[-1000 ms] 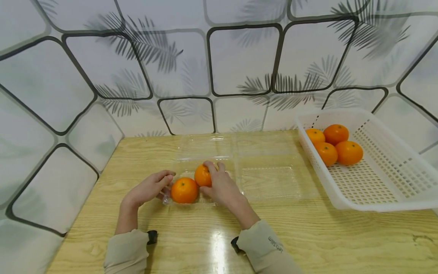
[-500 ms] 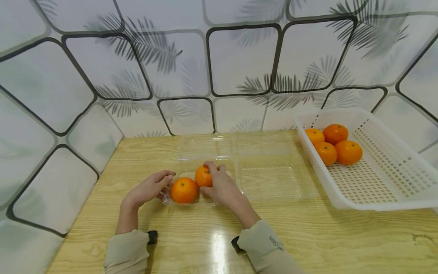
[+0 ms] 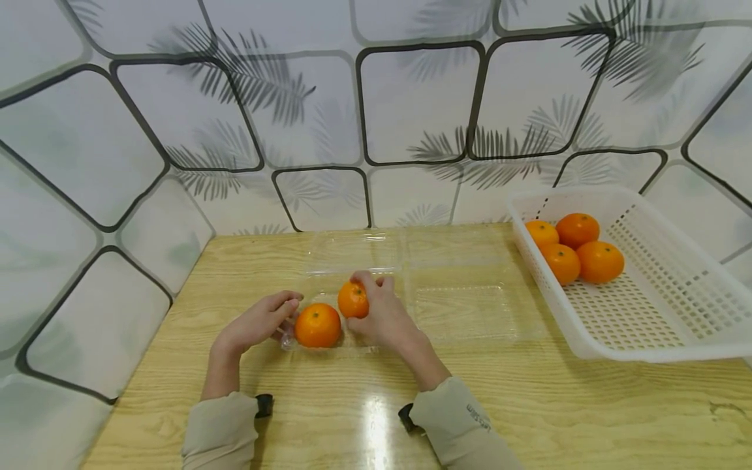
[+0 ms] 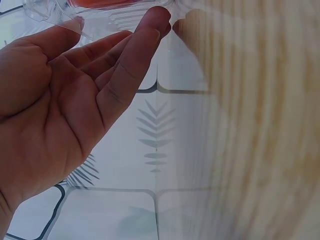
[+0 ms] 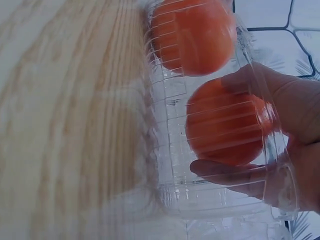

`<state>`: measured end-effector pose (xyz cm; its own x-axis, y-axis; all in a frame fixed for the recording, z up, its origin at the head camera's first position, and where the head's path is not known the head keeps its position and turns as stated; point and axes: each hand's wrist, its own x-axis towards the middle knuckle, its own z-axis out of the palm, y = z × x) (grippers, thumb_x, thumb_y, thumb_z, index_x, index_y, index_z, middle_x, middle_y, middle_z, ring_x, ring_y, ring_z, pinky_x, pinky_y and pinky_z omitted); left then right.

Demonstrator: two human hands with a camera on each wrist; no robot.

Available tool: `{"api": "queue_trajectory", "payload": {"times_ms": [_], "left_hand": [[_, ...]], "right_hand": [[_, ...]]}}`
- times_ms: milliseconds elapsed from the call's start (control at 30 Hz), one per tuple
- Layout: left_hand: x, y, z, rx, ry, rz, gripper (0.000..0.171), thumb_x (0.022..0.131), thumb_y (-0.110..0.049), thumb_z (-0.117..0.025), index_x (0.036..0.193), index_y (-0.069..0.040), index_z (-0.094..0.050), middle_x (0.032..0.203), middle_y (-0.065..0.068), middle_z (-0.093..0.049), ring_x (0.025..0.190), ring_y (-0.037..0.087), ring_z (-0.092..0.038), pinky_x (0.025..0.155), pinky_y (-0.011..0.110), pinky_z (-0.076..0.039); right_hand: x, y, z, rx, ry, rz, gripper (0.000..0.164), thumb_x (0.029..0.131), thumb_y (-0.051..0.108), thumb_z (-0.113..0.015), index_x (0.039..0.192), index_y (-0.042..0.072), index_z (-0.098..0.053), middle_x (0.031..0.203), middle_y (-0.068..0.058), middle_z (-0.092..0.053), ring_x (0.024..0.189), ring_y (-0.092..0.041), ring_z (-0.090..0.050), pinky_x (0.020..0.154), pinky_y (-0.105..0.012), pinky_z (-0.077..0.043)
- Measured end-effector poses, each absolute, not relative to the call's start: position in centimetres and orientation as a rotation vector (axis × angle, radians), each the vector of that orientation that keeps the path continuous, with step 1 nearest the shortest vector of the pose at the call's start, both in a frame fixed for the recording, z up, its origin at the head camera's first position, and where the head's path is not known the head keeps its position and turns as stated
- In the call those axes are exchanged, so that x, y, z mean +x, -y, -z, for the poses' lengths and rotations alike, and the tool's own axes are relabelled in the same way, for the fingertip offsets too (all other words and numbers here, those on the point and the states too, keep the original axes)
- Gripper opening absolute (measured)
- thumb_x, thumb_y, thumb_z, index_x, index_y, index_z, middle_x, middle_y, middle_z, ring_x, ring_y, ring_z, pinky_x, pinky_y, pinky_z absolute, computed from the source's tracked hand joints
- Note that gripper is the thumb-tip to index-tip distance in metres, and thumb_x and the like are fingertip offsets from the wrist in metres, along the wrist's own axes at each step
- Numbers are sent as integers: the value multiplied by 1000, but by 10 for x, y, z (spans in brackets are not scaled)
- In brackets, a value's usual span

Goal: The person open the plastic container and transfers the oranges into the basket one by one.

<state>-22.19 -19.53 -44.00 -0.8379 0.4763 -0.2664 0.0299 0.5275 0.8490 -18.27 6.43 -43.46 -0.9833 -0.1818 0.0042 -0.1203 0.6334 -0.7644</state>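
Observation:
My right hand grips an orange between thumb and fingers. In the right wrist view that orange is inside a clear plastic container, seen through its ribbed wall. A second orange sits beside it in the container's left part. My left hand is at the container's left end. In the left wrist view the left hand has loosely extended fingers, with the thumb by the clear rim; how firmly it touches is unclear.
To the right stands a white perforated basket with several oranges in its left part. Another clear plastic container lies on the wooden table between. A patterned wall covering rises behind.
My right hand and its orange have shifted slightly right and away, widening the gap to the other orange. The left hand keeps its place.

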Motion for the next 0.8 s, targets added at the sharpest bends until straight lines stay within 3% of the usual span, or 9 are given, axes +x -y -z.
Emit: {"api": "queue_trajectory", "payload": {"times_ms": [333,800], "left_hand": [[-221,195,441,419,-2282,-1275,48,110,-25,-37,144,9,-38,112,20,-59,82,23,-61,73,33,-56],[-219,194,436,414,-2270,-1294,49,110,-24,-37,145,10,-37,114,21,-58,82,22,-61,73,35,-56]], "right_hand": [[-181,-68,427,-328,-2805,1403,64,77,9,-76,132,25,-46,129,-22,-33,94,-34,-58,78,-42,-54],[-181,-78,418,-263,-2785,1553,64,78,8,-78,134,25,-53,134,-21,-33,103,-38,-57,86,-48,-53]]}}
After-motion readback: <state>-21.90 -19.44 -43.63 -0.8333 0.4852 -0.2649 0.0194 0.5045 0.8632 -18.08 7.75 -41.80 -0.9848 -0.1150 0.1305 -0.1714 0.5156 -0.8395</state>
